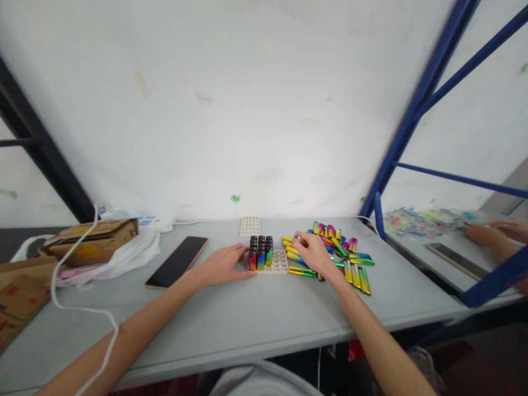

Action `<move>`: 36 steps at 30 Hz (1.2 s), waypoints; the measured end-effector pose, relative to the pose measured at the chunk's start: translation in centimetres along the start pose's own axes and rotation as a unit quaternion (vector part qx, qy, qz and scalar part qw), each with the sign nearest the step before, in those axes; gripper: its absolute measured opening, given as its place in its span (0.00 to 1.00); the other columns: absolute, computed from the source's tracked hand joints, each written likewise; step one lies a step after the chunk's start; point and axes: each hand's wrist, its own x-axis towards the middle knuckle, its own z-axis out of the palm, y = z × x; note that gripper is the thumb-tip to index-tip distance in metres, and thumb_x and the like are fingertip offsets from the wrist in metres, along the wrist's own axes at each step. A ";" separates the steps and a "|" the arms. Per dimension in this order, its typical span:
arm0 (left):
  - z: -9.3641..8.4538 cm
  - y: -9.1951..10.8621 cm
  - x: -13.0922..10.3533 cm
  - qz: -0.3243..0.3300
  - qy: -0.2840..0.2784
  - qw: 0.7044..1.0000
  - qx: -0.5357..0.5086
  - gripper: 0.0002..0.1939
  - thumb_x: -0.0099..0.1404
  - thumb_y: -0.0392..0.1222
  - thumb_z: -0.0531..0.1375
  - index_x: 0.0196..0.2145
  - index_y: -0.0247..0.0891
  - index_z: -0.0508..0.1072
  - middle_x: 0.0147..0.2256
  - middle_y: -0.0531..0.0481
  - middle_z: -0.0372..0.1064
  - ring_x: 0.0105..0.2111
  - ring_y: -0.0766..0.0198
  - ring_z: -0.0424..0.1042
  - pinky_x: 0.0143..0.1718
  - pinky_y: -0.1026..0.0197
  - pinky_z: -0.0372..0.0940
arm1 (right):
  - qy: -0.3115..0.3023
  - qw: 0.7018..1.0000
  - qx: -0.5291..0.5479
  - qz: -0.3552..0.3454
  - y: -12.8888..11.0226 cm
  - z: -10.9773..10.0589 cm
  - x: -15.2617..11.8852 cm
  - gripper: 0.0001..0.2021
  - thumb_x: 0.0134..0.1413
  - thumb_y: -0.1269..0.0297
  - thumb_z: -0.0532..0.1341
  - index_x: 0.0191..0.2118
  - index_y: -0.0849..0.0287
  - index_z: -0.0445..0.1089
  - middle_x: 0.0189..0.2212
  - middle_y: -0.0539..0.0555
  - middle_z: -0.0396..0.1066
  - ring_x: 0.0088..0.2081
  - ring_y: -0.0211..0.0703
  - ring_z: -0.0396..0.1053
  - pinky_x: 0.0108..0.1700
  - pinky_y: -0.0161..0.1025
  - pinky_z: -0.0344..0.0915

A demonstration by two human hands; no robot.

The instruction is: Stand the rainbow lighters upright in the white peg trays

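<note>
Upright metallic tubes (260, 260), black ends uppermost, are seated in the left part of a pale holed tray (281, 264), in the middle of the table (231, 313); the sockets at its right are bare, and each tube is presumably held upright by the socket beneath it. The tray's left end is flanked by the left hand (226, 265), its thumb by the front corner and its fingers towards the rear; thumb and fingers are spread apart, and the tray is probably steadied by that placing, though how firmly it is pressed cannot be told.

The right hand (315, 253) is lowered over the near side of a heap of loose tubes (340, 247), lying at many angles just beside the tray; its fingertips are drawn in about a small shiny end, but whether anything is clamped there cannot be told. The heap is apparently placed on that side so that it is within easy reach of the right hand; a second holed tray (249, 226) is set flat behind the filled part, near the wall (264, 137).

A dark phone (177, 262) is laid left of the left hand, apart from the tubes; farther left, a cardboard box (97, 240) is rested on a white plastic bag (124, 254); beyond the blue frame (402, 132), a co-worker's hand (484, 234) is seen.
</note>
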 end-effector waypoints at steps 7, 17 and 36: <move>0.1 -0.1 0.0 0.006 0.004 1.000 -0.003 0.28 0.64 0.67 0.59 0.44 0.38 0.72 0.42 0.42 0.73 0.40 0.49 0.75 0.42 0.54 0.67 | -0.008 1.000 0.013 -0.005 -0.2 0.2 -0.1 0.18 0.67 0.50 0.54 0.28 0.56 0.58 0.21 0.44 0.57 0.25 0.38 0.56 0.30 0.36 0.49; 0.0 -0.1 0.0 0.008 0.005 1.000 -0.011 0.28 0.65 0.67 0.59 0.44 0.38 0.72 0.42 0.43 0.73 0.41 0.49 0.75 0.43 0.54 0.67 | -0.089 0.986 0.007 -0.140 -0.8 0.3 -0.2 0.20 0.71 0.51 0.56 0.29 0.58 0.67 0.30 0.51 0.67 0.34 0.40 0.65 0.38 0.36 0.58; 0.1 -0.1 -0.1 0.014 0.009 1.000 -0.013 0.27 0.65 0.65 0.60 0.47 0.38 0.72 0.43 0.43 0.74 0.42 0.49 0.75 0.44 0.54 0.67 | -0.156 0.966 -0.138 -0.151 -2.2 1.4 -0.8 0.18 0.71 0.52 0.57 0.36 0.59 0.74 0.31 0.54 0.74 0.31 0.42 0.68 0.35 0.37 0.57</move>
